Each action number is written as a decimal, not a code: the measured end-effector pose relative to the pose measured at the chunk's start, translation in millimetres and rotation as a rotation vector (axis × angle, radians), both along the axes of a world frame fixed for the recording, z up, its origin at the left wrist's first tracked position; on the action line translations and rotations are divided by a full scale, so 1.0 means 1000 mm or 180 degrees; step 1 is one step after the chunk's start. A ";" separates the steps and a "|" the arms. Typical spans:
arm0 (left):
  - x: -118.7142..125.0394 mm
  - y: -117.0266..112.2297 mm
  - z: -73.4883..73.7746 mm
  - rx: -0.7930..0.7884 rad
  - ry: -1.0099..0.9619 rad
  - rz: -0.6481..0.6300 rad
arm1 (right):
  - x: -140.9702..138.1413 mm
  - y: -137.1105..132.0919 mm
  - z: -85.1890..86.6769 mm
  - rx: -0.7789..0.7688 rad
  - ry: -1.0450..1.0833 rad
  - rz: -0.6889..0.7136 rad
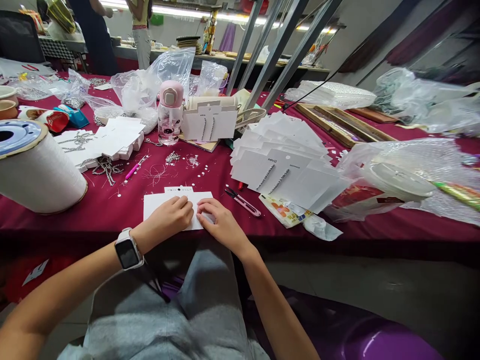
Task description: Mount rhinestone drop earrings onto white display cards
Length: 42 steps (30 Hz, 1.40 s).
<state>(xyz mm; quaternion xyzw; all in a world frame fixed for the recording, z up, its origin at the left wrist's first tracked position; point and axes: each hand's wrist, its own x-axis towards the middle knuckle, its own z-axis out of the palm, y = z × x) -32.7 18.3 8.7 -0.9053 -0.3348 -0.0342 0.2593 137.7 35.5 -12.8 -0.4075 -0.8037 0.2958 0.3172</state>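
A white earring card with a narrow printed tab lies at the table's front edge, under both my hands. The fingers of my left hand are curled closed over its middle; whatever they pinch is hidden. My right hand bends its fingers and thumb around the card's right side, gripping it there. To the right lie pink thread snips, apart from my hand. A fanned pile of earring cards rests beyond them, its front card bearing two sparkly strips and the letters MNG.
On the left stand a large thread spool and a stack of white cards. Silver chain, a pink-handled tool and a clear bottle are nearby. Plastic bags and metal posts stand farther right.
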 end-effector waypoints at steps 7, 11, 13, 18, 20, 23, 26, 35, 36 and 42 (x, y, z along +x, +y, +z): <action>0.000 0.012 0.002 -0.0210 0.0253 -0.0155 | 0.000 0.001 0.005 0.0099 -0.0327 0.0190; -0.005 0.023 0.004 -0.0434 0.0080 -0.0294 | 0.000 0.001 0.004 0.0210 -0.0330 0.0348; -0.007 0.030 0.004 -0.0657 -0.0034 -0.0341 | -0.002 0.001 0.001 0.0248 -0.0289 0.0286; -0.009 0.044 0.003 -0.1088 -0.0244 -0.0444 | -0.009 0.001 -0.003 0.0222 -0.0385 -0.0028; -0.010 0.046 0.001 -0.1169 -0.0377 -0.0421 | -0.011 0.000 -0.001 0.0126 -0.0400 0.0019; -0.012 0.048 -0.002 -0.1199 -0.0568 -0.0356 | -0.010 0.001 0.002 0.0021 -0.0440 0.0137; -0.013 0.049 -0.004 -0.1045 -0.0690 -0.0405 | -0.007 0.001 0.003 -0.0008 -0.0483 0.0250; -0.012 0.051 -0.012 -0.1103 -0.1041 -0.0364 | -0.003 0.005 0.006 -0.0084 -0.0642 0.0509; -0.012 0.051 -0.012 -0.1156 -0.1078 -0.0323 | -0.003 0.006 0.006 -0.0092 -0.0648 0.0544; -0.012 0.051 -0.009 -0.1520 -0.1238 -0.0034 | -0.002 0.009 0.005 -0.0174 -0.0647 0.0625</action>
